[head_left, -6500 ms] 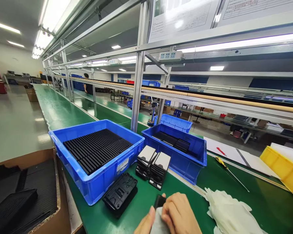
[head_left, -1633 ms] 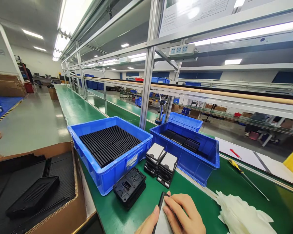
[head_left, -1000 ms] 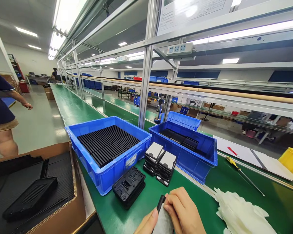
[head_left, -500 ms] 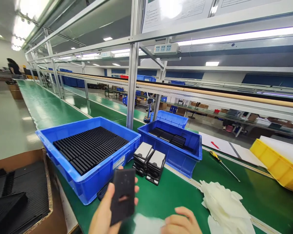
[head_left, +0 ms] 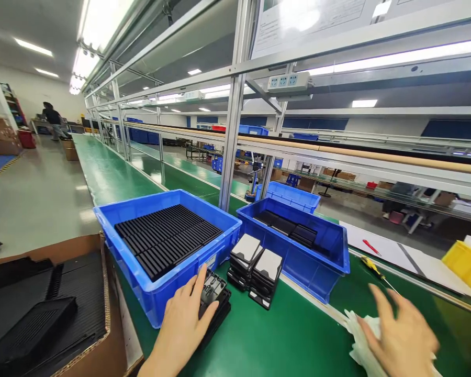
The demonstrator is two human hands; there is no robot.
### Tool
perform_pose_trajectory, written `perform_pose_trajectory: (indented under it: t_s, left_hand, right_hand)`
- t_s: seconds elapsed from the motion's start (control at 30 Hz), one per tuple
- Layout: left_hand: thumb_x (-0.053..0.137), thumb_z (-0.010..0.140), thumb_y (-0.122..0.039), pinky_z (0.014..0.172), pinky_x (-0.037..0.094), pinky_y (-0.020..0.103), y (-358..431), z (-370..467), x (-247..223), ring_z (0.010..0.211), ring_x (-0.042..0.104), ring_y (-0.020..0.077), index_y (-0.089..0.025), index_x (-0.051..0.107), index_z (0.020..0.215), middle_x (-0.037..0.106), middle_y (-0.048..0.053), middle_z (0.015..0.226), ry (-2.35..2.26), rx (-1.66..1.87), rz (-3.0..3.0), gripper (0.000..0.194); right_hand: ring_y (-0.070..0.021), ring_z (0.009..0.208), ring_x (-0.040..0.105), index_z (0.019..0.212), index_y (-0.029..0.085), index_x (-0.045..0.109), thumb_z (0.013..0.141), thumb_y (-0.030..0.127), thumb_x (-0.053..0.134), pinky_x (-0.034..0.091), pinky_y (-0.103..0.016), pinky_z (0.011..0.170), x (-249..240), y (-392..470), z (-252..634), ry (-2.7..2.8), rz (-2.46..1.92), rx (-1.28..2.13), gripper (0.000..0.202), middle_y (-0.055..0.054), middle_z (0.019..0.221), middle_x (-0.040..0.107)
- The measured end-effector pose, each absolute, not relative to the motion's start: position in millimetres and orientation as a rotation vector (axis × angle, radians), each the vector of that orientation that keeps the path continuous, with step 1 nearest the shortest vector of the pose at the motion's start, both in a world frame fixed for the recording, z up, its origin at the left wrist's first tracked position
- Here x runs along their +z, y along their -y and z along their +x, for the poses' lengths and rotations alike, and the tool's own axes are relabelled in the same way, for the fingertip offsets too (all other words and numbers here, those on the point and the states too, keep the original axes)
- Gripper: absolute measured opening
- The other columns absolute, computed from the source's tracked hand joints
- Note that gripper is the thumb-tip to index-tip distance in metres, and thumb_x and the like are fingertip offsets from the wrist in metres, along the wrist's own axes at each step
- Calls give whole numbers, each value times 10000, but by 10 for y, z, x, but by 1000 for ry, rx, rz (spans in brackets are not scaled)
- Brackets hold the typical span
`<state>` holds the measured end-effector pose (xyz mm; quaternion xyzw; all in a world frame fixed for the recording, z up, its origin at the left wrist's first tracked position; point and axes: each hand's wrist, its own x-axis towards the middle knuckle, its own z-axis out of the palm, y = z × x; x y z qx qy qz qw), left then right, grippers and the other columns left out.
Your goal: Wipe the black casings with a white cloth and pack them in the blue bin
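My left hand [head_left: 184, 314] reaches over a small stack of black plastic casings [head_left: 214, 293] beside the blue tray. Its thumb and fingers are apart at the top casing, whose moulded inner side faces up. Over a crumpled heap of thin whitish sheets [head_left: 363, 345], my right hand [head_left: 400, 330] hangs with fingers spread, covering much of the heap. Two piles of black casings with white panels [head_left: 269, 264] stand on the green bench between the two blue bins.
The large blue tray [head_left: 235, 233] holds rows of black parts. A second blue bin [head_left: 298, 267] stands behind the piles. On the left is an open cardboard box [head_left: 105, 293] with black trays. A yellow-handled screwdriver [head_left: 371, 266], red pen [head_left: 371, 247] and yellow bin [head_left: 461, 267] lie rightward.
The black casing has left the raised grip of my left hand, which is now down at the stack. My right hand has moved right, over the sheets. The view has turned left.
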<state>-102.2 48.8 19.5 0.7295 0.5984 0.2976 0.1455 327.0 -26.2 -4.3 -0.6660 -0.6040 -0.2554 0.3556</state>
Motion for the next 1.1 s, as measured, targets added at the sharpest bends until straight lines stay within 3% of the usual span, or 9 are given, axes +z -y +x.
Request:
perform_pose_trajectory:
  t_s: [0.07, 0.13, 0.23, 0.3, 0.37, 0.47, 0.63, 0.87, 1.1]
  left_hand:
    - [438, 882, -355, 961, 418, 564, -507, -959, 99, 1213, 506, 384, -128, 299, 1469, 542, 219, 1344, -1850, 759, 2236, 644]
    - [471, 883, -375, 1009, 381, 579, -485, -904, 33, 1276, 455, 391, -148, 341, 1455, 496, 231, 1388, -1904, 841, 2310, 629]
    - [484, 894, -432, 1100, 295, 573, -365, -820, 8, 1363, 365, 348, -236, 357, 1452, 412, 165, 1477, -1751, 1152, 2313, 606]
    - [503, 891, -435, 1109, 315, 535, -252, -750, 27, 1357, 387, 314, -331, 385, 1430, 425, 83, 1484, -1555, 1267, 2193, 561]
    - [560, 859, -451, 1089, 369, 488, -156, -671, 48, 1317, 447, 312, -380, 466, 1373, 486, 40, 1443, -1397, 1299, 2007, 527]
    - [628, 805, -482, 1070, 403, 439, -99, -558, 36, 1262, 509, 316, -362, 573, 1289, 569, 45, 1367, -1197, 1257, 1802, 502]
    - [643, 791, -475, 1053, 409, 487, -130, -441, -119, 1236, 524, 311, -363, 587, 1269, 589, 52, 1342, -1024, 1090, 1666, 494]
    - [676, 760, -491, 1033, 420, 457, -103, -437, -299, 1208, 538, 308, -370, 619, 1232, 610, 48, 1317, -949, 1009, 1627, 491]
    - [681, 764, -547, 974, 444, 405, -194, -262, -247, 1139, 599, 267, -240, 506, 1348, 626, 140, 1270, -702, 1028, 958, 683]
  right_hand:
    - [-366, 1095, 548, 1164, 175, 572, 863, 509, 481, 430, -566, 931, 116, -99, 2792, 1743, -1700, -460, 459, -166, 1159, 565]
    - [-314, 1245, 468, 1316, 171, 471, 852, 525, 519, 391, -485, 1030, 205, -475, 2388, 1940, -1752, -116, 586, -160, 1328, 493]
    - [-358, 1394, 257, 1464, 137, 277, 730, 552, 674, 291, -514, 1093, 233, -938, 2014, 2067, -1844, 141, 932, -209, 1486, 303]
    - [-375, 1360, 310, 1471, 120, 263, 664, 492, 742, 280, -529, 1086, 227, -1116, 1913, 2087, -1851, 169, 1010, -218, 1446, 363]
    - [-329, 1283, 413, 1472, 115, 256, 692, 399, 715, 268, -504, 1088, 225, -1177, 1896, 2089, -1848, 167, 948, -187, 1351, 472]
    - [-282, 1247, 437, 1497, 134, 165, 772, 373, 627, 257, -469, 1082, 220, -1136, 1951, 2048, -1863, 137, 892, -159, 1312, 489]
    - [-374, 1404, 185, 1505, 141, 142, 696, 529, 714, 207, -511, 1085, 169, -1171, 2075, 2015, -1960, 211, 1064, -224, 1508, 223]
    - [-369, 1219, 397, 1486, 192, 243, 636, 469, 775, 305, -494, 990, 152, -1386, 2138, 2010, -1957, 222, 1040, -172, 1310, 472]
    - [-337, 1243, 366, 1508, 206, 53, 600, 406, 775, 259, -517, 1064, 273, -778, 1927, 1998, -1757, 117, 1177, -134, 1285, 414]
